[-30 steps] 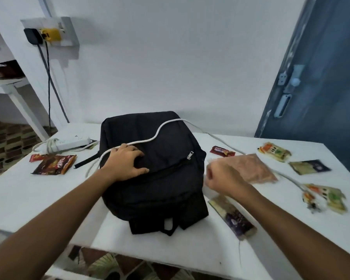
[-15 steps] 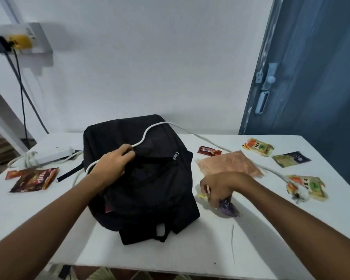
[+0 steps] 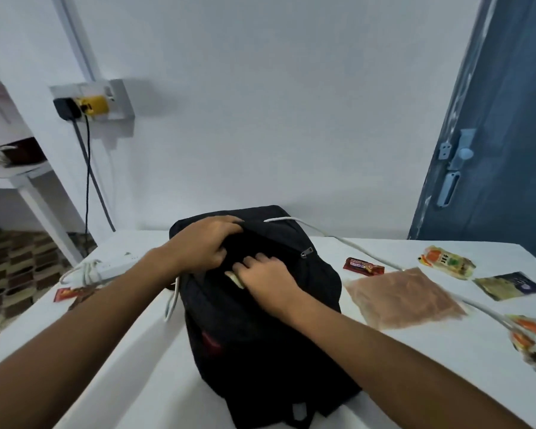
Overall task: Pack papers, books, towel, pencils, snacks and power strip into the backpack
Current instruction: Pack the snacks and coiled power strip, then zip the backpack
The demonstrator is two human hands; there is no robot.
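In the head view, a black backpack point(image 3: 260, 320) is seen standing in the middle of the white worktop point(image 3: 155, 360), its base cut off by the bottom edge of the frame. The fabric at the top of its pocket opening is gripped by the left hand point(image 3: 203, 244), fingers curled over the edge. A pale snack packet point(image 3: 235, 278) is pinched by the right hand point(image 3: 268, 281) and is mostly hidden inside the pocket, so its print cannot be read. A white power strip point(image 3: 112, 264) lies toward the left edge, partly hidden behind the left forearm; its cord point(image 3: 362, 252) is draped over the backpack. A peach towel point(image 3: 406, 297) and blurred snack packets point(image 3: 447, 266) lie toward the right edge.
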